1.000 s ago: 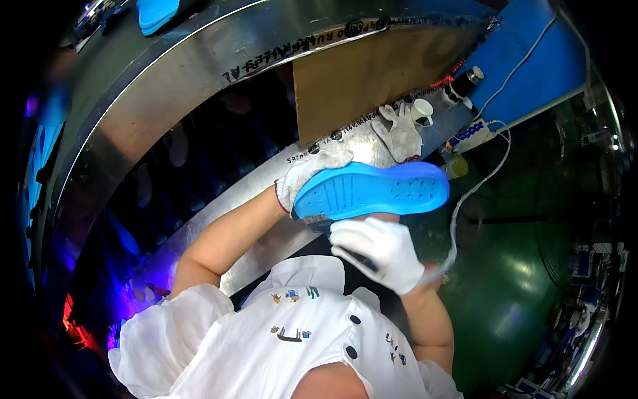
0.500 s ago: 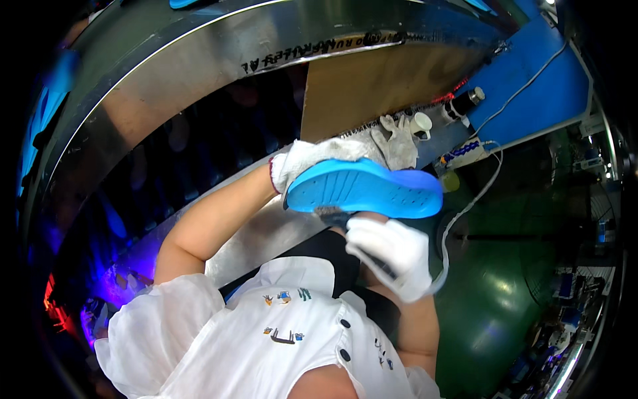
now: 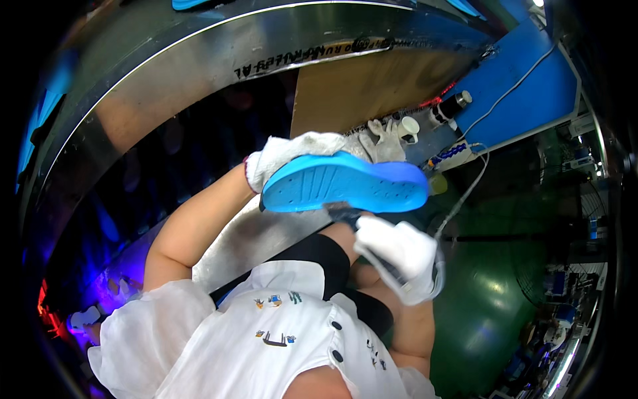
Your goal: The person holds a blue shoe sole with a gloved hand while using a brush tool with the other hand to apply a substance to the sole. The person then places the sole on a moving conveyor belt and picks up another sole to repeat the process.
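Note:
My left hand [image 3: 298, 154], in a white knit glove, grips a bright blue shoe sole [image 3: 345, 185] along its far edge. The sole is tilted, and its face with ribs and small holes shows; it is bluer-violet at the right end. On the near side, my right hand [image 3: 399, 253], also white-gloved and slightly blurred, is closed around a dark-handled brush [image 3: 340, 213]. The brush tip meets the sole's near edge, around its middle. Part of the handle is hidden in the glove.
A metal-edged machine rim [image 3: 199, 60] curves across the far side, with a brown board [image 3: 365, 96] below it. Spare gloves [image 3: 385, 141], a white cup [image 3: 408, 128] and a dark bottle [image 3: 455, 105] stand beyond the sole. A pale cable [image 3: 465, 193] hangs at the right.
The brush and my right hand have shifted right along the sole's near edge. My left hand keeps its hold on the sole. The whole view has slid slightly.

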`<state>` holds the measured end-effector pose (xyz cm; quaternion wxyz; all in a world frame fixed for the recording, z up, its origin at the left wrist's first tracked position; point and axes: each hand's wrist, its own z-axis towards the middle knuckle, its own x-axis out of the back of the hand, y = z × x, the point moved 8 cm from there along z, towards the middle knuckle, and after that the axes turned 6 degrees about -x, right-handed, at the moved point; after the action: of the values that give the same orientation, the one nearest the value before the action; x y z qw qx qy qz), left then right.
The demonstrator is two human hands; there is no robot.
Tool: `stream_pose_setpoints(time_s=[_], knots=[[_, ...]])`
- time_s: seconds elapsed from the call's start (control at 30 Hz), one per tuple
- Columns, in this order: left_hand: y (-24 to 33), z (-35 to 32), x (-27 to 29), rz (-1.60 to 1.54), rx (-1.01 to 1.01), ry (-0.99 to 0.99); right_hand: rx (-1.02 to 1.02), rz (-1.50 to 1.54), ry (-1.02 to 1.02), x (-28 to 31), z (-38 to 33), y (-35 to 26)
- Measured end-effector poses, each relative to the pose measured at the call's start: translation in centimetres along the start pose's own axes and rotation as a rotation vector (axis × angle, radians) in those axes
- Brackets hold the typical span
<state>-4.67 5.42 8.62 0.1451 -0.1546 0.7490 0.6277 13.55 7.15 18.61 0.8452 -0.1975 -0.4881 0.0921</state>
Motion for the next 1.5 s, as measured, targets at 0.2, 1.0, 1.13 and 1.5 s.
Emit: stream_pose_setpoints(time_s=[0.2, 1.0, 1.13, 1.5], knots=[[-0.5, -0.1, 3.5, 0.081, -0.13, 0.266, -0.017, 0.032, 0.1, 0.9, -0.2, 0.8], [-1.6, -2.7, -4.9, -0.871, -0.375, -0.081, 0.044, 0.217, 0.312, -1.5, -0.9, -2.1], [6.7, -10.7, -2.9, -0.545, -0.67, -0.098, -0.04, 0.774, 0.551, 0.9, -3.7, 0.3], [17.5, -8.3, -3.7, 1.03, -0.928, 0.523, -0.361, 0.932, 0.563, -2.1, -4.5, 3.9]])
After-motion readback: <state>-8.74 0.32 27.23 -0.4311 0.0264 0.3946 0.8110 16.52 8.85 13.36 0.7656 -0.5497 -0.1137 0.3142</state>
